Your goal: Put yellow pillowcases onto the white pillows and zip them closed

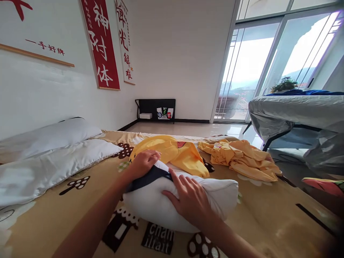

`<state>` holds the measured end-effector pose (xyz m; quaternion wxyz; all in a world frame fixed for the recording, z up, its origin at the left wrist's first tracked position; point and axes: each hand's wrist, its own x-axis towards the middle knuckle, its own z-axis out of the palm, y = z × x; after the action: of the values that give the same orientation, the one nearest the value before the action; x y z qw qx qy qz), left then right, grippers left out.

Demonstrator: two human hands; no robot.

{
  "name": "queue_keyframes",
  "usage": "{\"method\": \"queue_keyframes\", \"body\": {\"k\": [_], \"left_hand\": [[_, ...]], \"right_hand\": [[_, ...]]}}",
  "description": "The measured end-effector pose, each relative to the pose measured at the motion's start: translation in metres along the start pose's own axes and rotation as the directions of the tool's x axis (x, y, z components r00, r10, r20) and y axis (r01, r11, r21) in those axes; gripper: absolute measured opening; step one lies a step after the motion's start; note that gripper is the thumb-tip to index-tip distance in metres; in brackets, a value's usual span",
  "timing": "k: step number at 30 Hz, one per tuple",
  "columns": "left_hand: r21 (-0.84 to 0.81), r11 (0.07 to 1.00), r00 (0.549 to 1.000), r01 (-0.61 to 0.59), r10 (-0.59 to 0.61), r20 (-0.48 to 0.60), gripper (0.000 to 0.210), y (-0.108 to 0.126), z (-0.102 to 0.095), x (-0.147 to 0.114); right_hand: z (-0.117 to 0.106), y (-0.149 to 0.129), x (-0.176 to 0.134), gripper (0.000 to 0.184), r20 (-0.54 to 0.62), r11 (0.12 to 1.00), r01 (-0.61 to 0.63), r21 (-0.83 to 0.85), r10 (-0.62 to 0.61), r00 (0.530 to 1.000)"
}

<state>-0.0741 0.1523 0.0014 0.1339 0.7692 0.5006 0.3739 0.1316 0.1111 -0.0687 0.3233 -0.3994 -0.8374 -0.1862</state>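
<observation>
A white pillow (161, 206) with a dark navy section (150, 179) lies on the bed in front of me, bunched or folded over. My left hand (145, 163) is curled over its far left edge, fingers pressed together. Lying across the top of the pillow is my right hand (189, 195), its fingers spread and its thumb apart, with the index finger by the navy section's edge. Just beyond the pillow is a yellow cloth (166, 147) with a printed face and a red patch, partly hidden by my left hand.
A crumpled orange-yellow cloth (242, 157) lies at the right on the patterned brown bedspread (258, 215). White pillows (67, 165) rest along the left wall. A plastic-covered table (295, 111) stands beyond the bed at right. A black low stand (153, 104) is at the far wall.
</observation>
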Motion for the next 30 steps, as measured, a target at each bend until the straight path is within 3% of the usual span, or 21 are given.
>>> {"method": "queue_keyframes", "body": {"k": [3,5,8,10,13,16,18,21,23,26,30], "left_hand": [[-0.207,0.978,0.987,-0.031,-0.003,-0.162,0.049,-0.018,-0.025,-0.018],[-0.230,0.973,0.969,-0.011,-0.047,-0.244,0.051,-0.033,-0.036,-0.033],[-0.043,0.999,0.987,-0.009,0.002,-0.160,0.041,-0.058,-0.038,-0.053],[0.132,0.990,0.997,-0.041,0.049,-0.063,0.054,-0.073,-0.031,-0.061],[0.339,0.940,0.996,-0.043,0.068,-0.063,0.052,-0.087,-0.017,-0.061],[0.463,0.886,0.990,0.002,0.063,-0.125,0.019,-0.090,-0.012,-0.043],[0.496,0.866,0.974,0.066,0.052,-0.221,0.019,-0.087,-0.019,-0.024],[0.488,0.844,0.890,0.225,0.026,-0.455,0.028,-0.082,-0.039,0.008],[0.470,0.832,0.834,0.293,0.018,-0.551,0.029,-0.081,-0.050,0.027],[0.457,0.836,0.822,0.304,0.012,-0.569,0.030,-0.082,-0.054,0.047],[0.393,0.865,0.846,0.311,-0.063,-0.530,0.033,-0.087,-0.040,0.060]], "right_hand": [[0.002,0.006,-0.005,0.059,-0.042,0.988,0.115,0.107,-0.111,0.993],[0.003,0.005,-0.010,0.060,-0.106,0.971,0.206,0.125,-0.193,0.975],[0.003,0.006,-0.016,0.061,-0.175,0.961,0.262,0.094,-0.243,0.954],[0.004,0.007,-0.018,0.064,-0.170,0.962,0.267,0.063,-0.254,0.952],[0.005,0.009,-0.018,0.068,-0.113,0.965,0.259,0.032,-0.254,0.961],[0.006,0.007,-0.016,0.069,-0.058,0.974,0.223,0.035,-0.221,0.974],[0.006,0.006,-0.014,0.070,-0.021,0.978,0.204,0.050,-0.204,0.979],[0.003,0.004,-0.012,0.067,0.011,0.981,0.181,0.077,-0.182,0.983],[0.000,0.003,-0.010,0.063,0.014,0.981,0.175,0.086,-0.177,0.984],[-0.003,0.002,-0.009,0.060,0.018,0.981,0.172,0.089,-0.174,0.985],[-0.004,0.004,-0.006,0.056,0.012,0.982,0.158,0.107,-0.160,0.987]]}}
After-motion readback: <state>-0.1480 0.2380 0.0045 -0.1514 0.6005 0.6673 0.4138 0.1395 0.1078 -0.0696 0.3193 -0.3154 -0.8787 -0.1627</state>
